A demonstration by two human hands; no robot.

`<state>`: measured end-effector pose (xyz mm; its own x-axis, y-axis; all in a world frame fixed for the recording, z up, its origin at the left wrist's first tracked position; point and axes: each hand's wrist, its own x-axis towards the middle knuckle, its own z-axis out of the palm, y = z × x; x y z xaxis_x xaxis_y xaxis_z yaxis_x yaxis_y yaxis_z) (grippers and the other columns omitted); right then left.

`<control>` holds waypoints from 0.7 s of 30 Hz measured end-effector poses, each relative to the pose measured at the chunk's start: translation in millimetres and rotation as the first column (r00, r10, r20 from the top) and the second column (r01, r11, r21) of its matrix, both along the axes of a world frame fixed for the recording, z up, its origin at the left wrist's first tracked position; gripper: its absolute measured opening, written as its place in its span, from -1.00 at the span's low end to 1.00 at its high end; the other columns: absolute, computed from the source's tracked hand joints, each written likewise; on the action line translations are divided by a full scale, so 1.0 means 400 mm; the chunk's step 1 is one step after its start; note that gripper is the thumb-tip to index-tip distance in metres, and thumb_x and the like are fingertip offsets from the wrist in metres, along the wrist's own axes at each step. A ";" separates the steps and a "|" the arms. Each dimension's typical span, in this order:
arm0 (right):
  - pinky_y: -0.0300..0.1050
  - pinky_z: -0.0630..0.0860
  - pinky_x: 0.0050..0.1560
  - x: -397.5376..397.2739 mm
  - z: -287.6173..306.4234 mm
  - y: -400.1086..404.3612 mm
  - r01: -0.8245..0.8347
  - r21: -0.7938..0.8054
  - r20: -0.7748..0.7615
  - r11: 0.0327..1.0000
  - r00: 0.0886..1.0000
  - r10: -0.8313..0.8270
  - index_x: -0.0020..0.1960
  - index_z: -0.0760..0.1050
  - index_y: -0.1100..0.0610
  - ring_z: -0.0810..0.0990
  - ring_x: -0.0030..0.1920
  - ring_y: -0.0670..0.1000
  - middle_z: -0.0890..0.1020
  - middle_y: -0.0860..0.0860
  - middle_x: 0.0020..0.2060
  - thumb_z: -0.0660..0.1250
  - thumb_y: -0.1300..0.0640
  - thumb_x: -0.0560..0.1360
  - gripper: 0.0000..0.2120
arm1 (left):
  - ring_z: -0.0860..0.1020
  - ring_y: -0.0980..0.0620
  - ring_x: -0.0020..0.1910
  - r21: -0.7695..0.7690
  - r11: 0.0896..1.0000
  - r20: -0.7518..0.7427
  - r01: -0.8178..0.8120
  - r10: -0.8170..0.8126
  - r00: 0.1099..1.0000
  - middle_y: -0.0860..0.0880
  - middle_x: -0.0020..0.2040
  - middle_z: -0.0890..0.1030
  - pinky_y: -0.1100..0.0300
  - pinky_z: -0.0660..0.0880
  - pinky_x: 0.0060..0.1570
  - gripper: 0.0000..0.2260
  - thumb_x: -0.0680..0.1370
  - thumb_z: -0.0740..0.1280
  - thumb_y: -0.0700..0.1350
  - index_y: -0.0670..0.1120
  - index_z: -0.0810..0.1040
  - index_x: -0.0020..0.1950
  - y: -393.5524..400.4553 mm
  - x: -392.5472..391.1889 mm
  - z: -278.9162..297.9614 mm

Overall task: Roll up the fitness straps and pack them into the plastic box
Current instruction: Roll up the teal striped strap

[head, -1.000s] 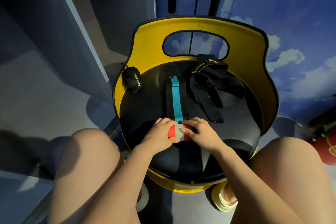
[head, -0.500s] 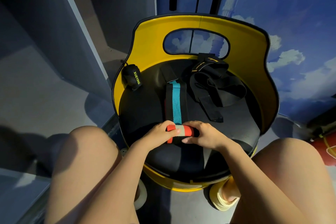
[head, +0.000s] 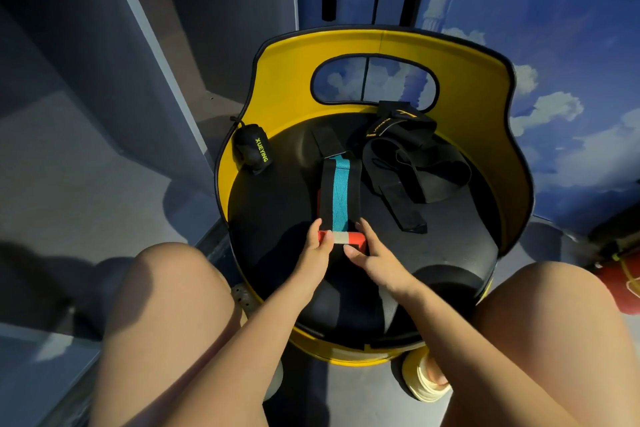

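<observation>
Grip: left hand point(head: 316, 255) and right hand point(head: 372, 253) pinched the roll's point(head: 341, 238) ends | strap point(head: 338, 194): black with teal stripe, rolled end red and beige | location: flat on black chair seat point(head: 277, 218), roll at near end

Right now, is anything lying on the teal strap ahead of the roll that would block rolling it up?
Nothing visible does. The left hand and right hand hold the roll, and the teal strap runs bare ahead; the black straps lie beside it.
</observation>
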<state>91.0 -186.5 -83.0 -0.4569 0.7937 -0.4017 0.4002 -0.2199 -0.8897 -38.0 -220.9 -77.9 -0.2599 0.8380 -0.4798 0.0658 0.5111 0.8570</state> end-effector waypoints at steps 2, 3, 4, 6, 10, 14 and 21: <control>-0.15 0.06 0.45 -0.011 -0.006 -0.020 0.094 -0.111 -0.122 0.989 0.987 -0.107 0.55 -0.17 0.00 0.10 0.50 -0.03 0.08 -0.05 0.52 0.17 0.10 0.61 -0.34 | 0.15 -0.09 0.49 -0.022 0.999 0.068 -0.043 0.044 0.997 -0.05 0.53 0.15 0.00 0.16 0.42 -0.57 0.66 0.05 -0.01 0.10 0.07 0.52 -0.001 0.005 0.005; -0.16 0.06 0.44 -0.015 -0.005 -0.025 0.118 -0.147 -0.151 0.982 0.979 -0.140 0.54 -0.20 -0.03 0.08 0.50 -0.03 0.06 -0.05 0.53 0.14 0.07 0.62 -0.35 | 0.15 -0.10 0.49 -0.030 0.998 0.088 -0.056 0.058 0.994 -0.06 0.53 0.16 -0.01 0.14 0.42 -0.58 0.66 0.05 0.00 0.10 0.08 0.52 -0.003 0.007 0.009; -0.16 0.06 0.43 -0.016 -0.001 -0.028 0.130 -0.169 -0.170 0.977 0.973 -0.159 0.54 -0.22 -0.05 0.08 0.51 -0.02 0.05 -0.04 0.53 0.10 0.03 0.63 -0.37 | 0.14 -0.10 0.49 -0.031 0.997 0.107 -0.066 0.069 0.992 -0.06 0.53 0.16 -0.02 0.13 0.42 -0.57 0.65 0.05 0.00 0.10 0.09 0.52 -0.005 0.009 0.013; -0.18 0.08 0.40 -0.020 -0.001 -0.030 0.134 -0.193 -0.190 0.972 0.967 -0.171 0.53 -0.24 -0.08 0.08 0.51 -0.01 0.05 -0.03 0.53 0.05 -0.05 0.62 -0.38 | 0.13 -0.09 0.50 -0.017 0.996 0.145 -0.083 0.085 0.986 -0.06 0.53 0.16 -0.01 0.11 0.42 -0.57 0.65 0.06 0.01 0.09 0.10 0.53 -0.009 0.012 0.018; -0.23 0.14 0.33 -0.023 -0.011 -0.030 0.143 -0.228 -0.228 0.963 0.954 -0.196 0.53 -0.22 -0.09 0.12 0.50 0.00 0.09 -0.03 0.53 0.03 -0.09 0.62 -0.40 | 0.13 -0.08 0.49 -0.001 0.992 0.207 -0.127 0.125 0.970 -0.07 0.52 0.17 0.02 0.11 0.41 -0.58 0.65 0.08 -0.04 0.08 0.14 0.52 -0.016 0.012 0.020; -0.04 0.13 0.49 -0.027 -0.041 -0.019 0.214 -0.131 -0.160 0.968 0.959 -0.233 0.51 0.10 -0.05 0.25 0.46 0.02 0.26 -0.01 0.47 0.12 -0.03 0.61 -0.50 | 0.22 -0.07 0.45 -0.023 0.997 0.141 -0.068 0.070 0.987 -0.05 0.49 0.22 0.05 0.23 0.34 -0.57 0.64 0.14 -0.10 0.08 0.18 0.49 -0.006 0.011 0.014; 0.01 0.49 0.25 -0.020 -0.041 0.009 0.393 -0.148 -0.174 0.907 0.893 -0.415 0.18 0.54 0.06 0.56 0.16 0.02 0.59 -0.02 0.14 0.33 0.00 0.51 -0.72 | 0.36 0.08 0.17 0.018 0.999 0.044 -0.050 0.050 0.998 -0.02 0.38 0.37 0.21 0.35 0.06 -0.61 0.59 0.25 -0.09 0.10 0.31 0.40 0.000 -0.014 0.017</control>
